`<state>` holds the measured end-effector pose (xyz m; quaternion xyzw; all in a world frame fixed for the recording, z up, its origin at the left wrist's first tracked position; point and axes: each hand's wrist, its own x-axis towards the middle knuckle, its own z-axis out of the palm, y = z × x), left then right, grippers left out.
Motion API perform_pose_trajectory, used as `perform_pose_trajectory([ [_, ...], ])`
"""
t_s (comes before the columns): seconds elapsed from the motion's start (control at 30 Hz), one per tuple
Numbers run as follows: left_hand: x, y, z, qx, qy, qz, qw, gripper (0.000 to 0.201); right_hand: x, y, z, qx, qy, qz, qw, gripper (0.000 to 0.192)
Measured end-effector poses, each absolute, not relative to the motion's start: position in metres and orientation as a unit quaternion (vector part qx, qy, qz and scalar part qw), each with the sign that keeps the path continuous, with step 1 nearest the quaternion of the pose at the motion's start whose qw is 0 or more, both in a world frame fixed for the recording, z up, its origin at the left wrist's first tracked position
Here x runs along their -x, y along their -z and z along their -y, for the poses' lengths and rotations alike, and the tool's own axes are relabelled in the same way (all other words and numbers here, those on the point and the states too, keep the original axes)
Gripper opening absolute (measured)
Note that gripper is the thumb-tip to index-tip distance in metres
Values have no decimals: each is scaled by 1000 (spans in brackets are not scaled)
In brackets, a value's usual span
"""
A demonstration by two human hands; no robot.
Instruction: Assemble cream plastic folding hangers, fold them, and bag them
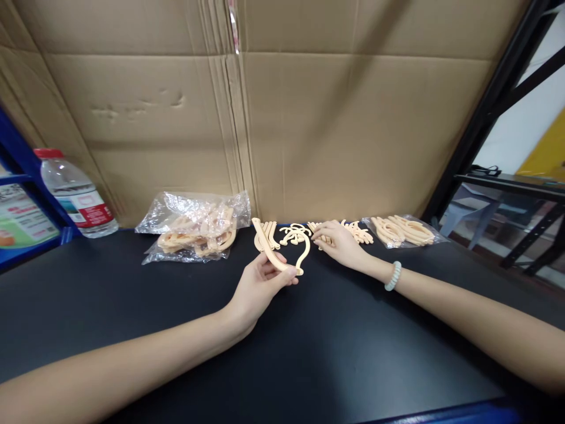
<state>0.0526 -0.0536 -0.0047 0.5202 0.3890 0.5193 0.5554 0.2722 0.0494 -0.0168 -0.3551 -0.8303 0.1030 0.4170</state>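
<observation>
My left hand (260, 285) is closed around a pale beige curved strip (267, 247), held above the black table. A thinner curved beige strip (306, 250) meets it at the lower end, near my thumb and fingertips; whether the two are fastened there I cannot tell. Over small beige pieces (326, 239) at the back of the table, my right hand (338, 242) reaches in with its fingers slightly bent and apart. Nothing shows clearly in its grasp. Beside it lie a loose heap of thin curved pieces (295, 233) and a row of straighter strips (269, 232).
A clear plastic bag of beige parts (198, 227) lies on the left, and a flatter bag (404, 231) on the right. A water bottle (79, 197) stands at the far left. Tall cardboard (353, 118) backs the black table (326, 347).
</observation>
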Motion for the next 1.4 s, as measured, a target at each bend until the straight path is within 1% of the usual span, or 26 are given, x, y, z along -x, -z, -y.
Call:
perform_pose_trajectory([
  [0.17, -52, 6, 52, -511, -530, -374, 564, 32, -274, 0, -36, 376, -194, 732, 534, 24],
  [0.23, -52, 7, 51, -507, -532, -366, 571, 33, -272, -7, -24, 369, -234, 701, 564, 27],
  [0.3, -52, 6, 52, -506, -532, -361, 575, 33, -268, -11, -9, 352, -304, 665, 585, 27],
  [0.4, -52, 6, 53, -507, -533, -358, 576, 35, -258, -10, 15, 343, -418, 602, 588, 28],
  [0.5, -51, 6, 53, -510, -532, -351, 579, 35, -248, -1, 31, 368, -453, 560, 588, 25],
  [0.53, -51, 6, 53, -511, -530, -348, 580, 35, -245, 2, 34, 374, -463, 543, 592, 26],
  [0.63, -50, 7, 53, -517, -526, -338, 585, 33, -241, 8, 36, 364, -535, 481, 591, 50],
  [0.67, -50, 7, 53, -519, -525, -334, 586, 33, -240, 9, 35, 355, -565, 462, 584, 54],
  [0.7, -50, 7, 53, -521, -524, -330, 587, 33, -240, 10, 35, 345, -594, 449, 572, 53],
  [0.77, -51, 7, 53, -525, -523, -323, 588, 33, -240, 9, 35, 327, -630, 442, 548, 38],
  [0.83, -51, 7, 53, -528, -523, -322, 586, 33, -240, 7, 36, 320, -626, 463, 539, 26],
  [1.0, -51, 7, 54, -545, -516, -315, 581, 28, -238, 5, 39, 337, -524, 566, 540, 16],
  [1.07, -51, 7, 55, -551, -511, -313, 580, 26, -237, 4, 40, 335, -512, 583, 535, 15],
  [1.2, -51, 7, 53, -555, -507, -308, 583, 24, -237, 5, 40, 312, -515, 616, 508, 25],
  [1.33, -51, 7, 52, -561, -501, -303, 585, 25, -236, 6, 43, 297, -497, 643, 502, 14],
  [1.4, -51, 7, 53, -565, -499, -302, 583, 24, -235, 7, 44, 294, -497, 649, 495, 12],
])
